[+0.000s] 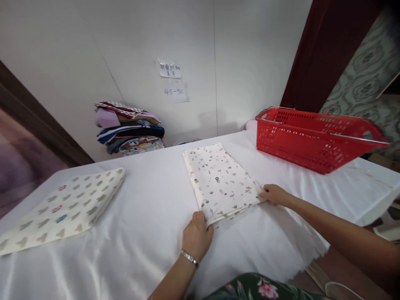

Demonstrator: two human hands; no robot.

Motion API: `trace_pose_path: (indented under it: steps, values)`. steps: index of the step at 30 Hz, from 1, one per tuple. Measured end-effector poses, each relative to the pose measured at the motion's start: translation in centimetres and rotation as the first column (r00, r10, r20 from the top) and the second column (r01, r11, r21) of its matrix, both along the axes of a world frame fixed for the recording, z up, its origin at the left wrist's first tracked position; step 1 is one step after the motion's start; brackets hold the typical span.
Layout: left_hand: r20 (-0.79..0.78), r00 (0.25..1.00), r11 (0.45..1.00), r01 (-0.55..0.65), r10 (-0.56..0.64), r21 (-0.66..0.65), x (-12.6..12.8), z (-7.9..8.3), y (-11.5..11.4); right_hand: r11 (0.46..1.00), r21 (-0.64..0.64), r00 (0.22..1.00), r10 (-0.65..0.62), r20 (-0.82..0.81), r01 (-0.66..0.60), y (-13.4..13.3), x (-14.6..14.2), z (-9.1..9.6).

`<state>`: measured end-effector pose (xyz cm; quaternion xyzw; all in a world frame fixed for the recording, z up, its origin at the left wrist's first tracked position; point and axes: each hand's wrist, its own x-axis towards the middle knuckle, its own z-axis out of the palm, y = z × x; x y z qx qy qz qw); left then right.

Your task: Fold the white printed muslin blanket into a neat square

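Observation:
A folded white cloth (220, 179) with small printed figures lies flat in the middle of the table. My left hand (197, 235), with a silver bracelet at the wrist, pinches its near left corner. At the near right corner, my right hand (275, 195) has its fingers closed on the edge. Several layers show along the cloth's near side. Off to the left lies another folded cloth (67, 206), cream with grey-green shapes and a few red and blue ones; neither hand touches it.
A red plastic basket (293, 143) with metal handles stands at the table's back right. Behind the table on the left rises a pile of folded fabrics (129, 127). White satin-like fabric (146, 200) covers the table. Two paper labels (175, 92) are fixed to the wall.

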<state>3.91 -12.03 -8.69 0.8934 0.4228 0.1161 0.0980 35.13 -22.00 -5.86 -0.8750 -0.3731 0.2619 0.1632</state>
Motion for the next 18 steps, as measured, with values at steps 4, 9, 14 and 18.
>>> trace_pose_path:
  steps: [4, 9, 14, 18]
  values:
    - [0.135, 0.989, 0.992, -0.037, 0.053, -0.121, -0.5, 0.5, 1.0, 0.985, 0.068, 0.906, -0.116, -0.407, 0.157, -0.4, -1.3, 0.2]
    - [0.281, 0.949, 0.982, -0.101, 0.143, -0.158, -4.3, 3.0, 5.2, 0.899, 0.065, 0.402, -0.128, -0.907, 0.434, -1.5, -6.5, -0.6]
    - [0.333, 0.907, 0.964, -0.266, 0.256, -0.017, -10.7, 4.8, 11.2, 0.939, -0.022, 0.036, -0.037, -0.999, 0.342, -0.5, -16.3, -1.7]
    - [0.184, 0.904, 0.921, -0.371, 0.387, -0.115, -14.3, 3.5, 13.7, 0.993, 0.013, -0.036, 0.017, -0.999, 0.117, 1.4, -21.9, -2.3]
